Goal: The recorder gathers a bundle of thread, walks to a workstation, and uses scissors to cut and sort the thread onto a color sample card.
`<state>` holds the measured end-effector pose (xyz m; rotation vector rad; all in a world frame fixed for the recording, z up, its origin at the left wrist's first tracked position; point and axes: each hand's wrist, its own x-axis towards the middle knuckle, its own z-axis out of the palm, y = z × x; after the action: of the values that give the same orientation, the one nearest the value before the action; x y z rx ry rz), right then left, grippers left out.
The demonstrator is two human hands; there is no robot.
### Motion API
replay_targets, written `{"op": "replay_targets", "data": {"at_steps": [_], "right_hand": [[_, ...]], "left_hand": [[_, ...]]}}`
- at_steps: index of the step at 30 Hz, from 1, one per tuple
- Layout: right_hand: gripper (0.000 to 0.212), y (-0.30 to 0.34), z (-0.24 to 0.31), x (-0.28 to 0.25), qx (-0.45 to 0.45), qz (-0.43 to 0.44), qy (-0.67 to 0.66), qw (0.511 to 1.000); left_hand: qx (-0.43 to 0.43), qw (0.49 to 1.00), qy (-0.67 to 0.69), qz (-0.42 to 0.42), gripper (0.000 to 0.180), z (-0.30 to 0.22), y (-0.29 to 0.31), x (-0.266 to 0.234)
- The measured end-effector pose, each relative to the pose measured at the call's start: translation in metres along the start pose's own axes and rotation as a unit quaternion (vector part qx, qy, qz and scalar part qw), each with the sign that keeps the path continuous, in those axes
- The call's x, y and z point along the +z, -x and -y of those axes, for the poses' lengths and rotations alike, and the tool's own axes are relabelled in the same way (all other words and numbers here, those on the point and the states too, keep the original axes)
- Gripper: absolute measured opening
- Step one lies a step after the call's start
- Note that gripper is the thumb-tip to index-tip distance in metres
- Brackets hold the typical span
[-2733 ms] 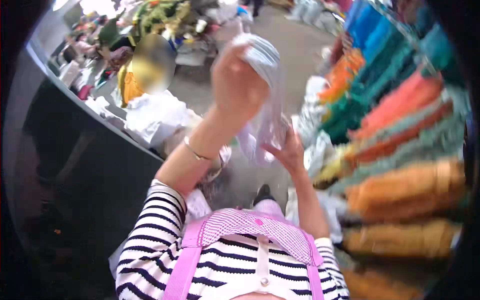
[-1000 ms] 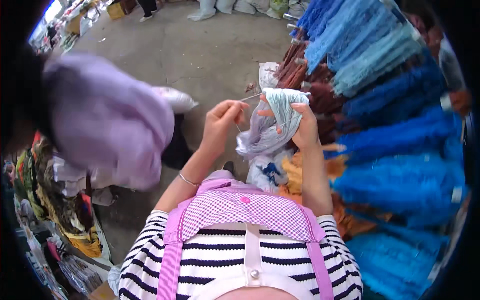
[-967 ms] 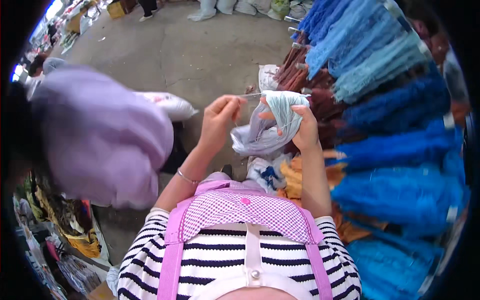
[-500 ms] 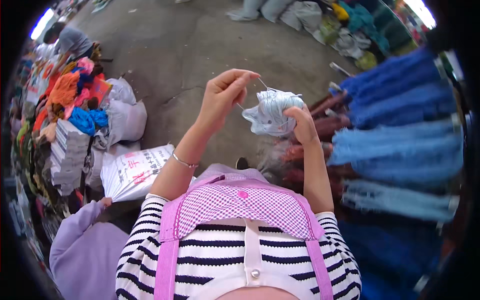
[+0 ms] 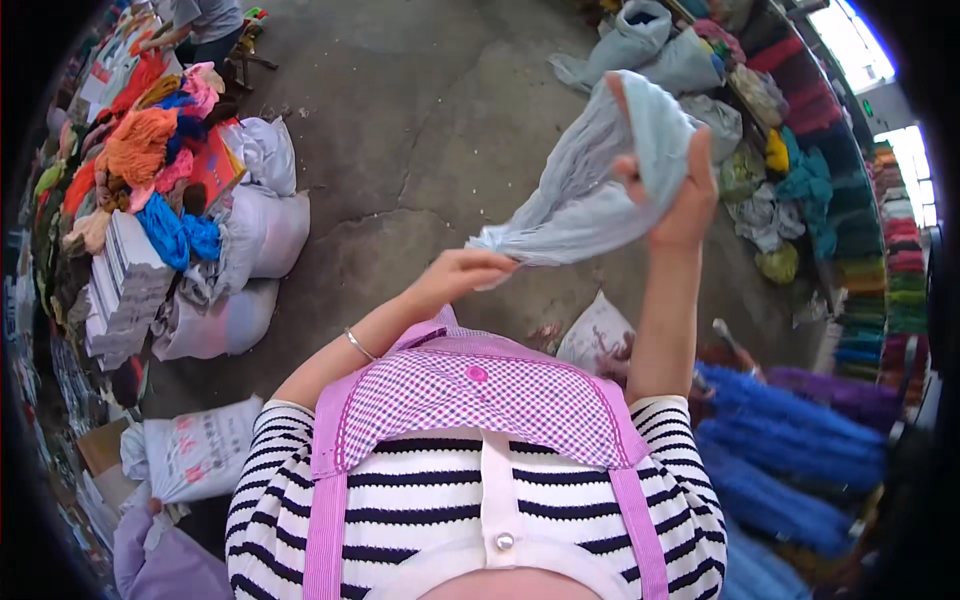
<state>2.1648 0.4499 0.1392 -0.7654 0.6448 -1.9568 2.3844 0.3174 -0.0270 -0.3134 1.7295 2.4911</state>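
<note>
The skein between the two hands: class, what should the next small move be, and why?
Probably ease the right hand slightly away from the left hand, to draw the skein straighter. The left hand pinches its narrow end and the right hand holds its wide end, while the lower strands bow and a gap shows between the two sides.

Head view, wide fisheye: looks steeply down over your apron (image 5: 450,412); your left hand (image 5: 460,279) and right hand (image 5: 686,205) sit close, floor (image 5: 400,120) farther.
</note>
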Motion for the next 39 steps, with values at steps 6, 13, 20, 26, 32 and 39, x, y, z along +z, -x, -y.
{"op": "replay_targets", "data": {"at_steps": [6,13,20,26,32,39], "right_hand": [[0.069,-0.132,0.039,-0.003,0.033,0.061,-0.007,0.998],[0.074,-0.294,0.036,-0.058,0.101,0.136,-0.061,0.984],[0.083,-0.425,0.077,-0.144,0.017,0.217,-0.056,0.974],[0.034,-0.553,0.070,-0.242,0.250,-0.038,0.350,0.902],[0.042,-0.701,-0.022,-0.231,0.062,-0.028,0.314,0.947],[0.055,-0.836,-0.071,-0.280,0.069,0.162,0.585,0.792]], "left_hand": [[0.101,0.968,-0.014,-0.229,0.022,-0.052,-0.093,-0.109],[0.198,0.966,-0.094,-0.135,0.025,-0.147,-0.279,-0.163],[0.165,0.923,-0.229,-0.261,0.047,-0.207,-0.393,-0.318],[0.312,0.828,-0.211,-0.415,0.060,-0.345,-0.371,-0.461],[0.340,0.822,-0.170,-0.424,0.058,-0.389,-0.392,-0.555],[0.295,0.857,-0.253,-0.338,0.052,-0.516,-0.462,-0.645]]}}
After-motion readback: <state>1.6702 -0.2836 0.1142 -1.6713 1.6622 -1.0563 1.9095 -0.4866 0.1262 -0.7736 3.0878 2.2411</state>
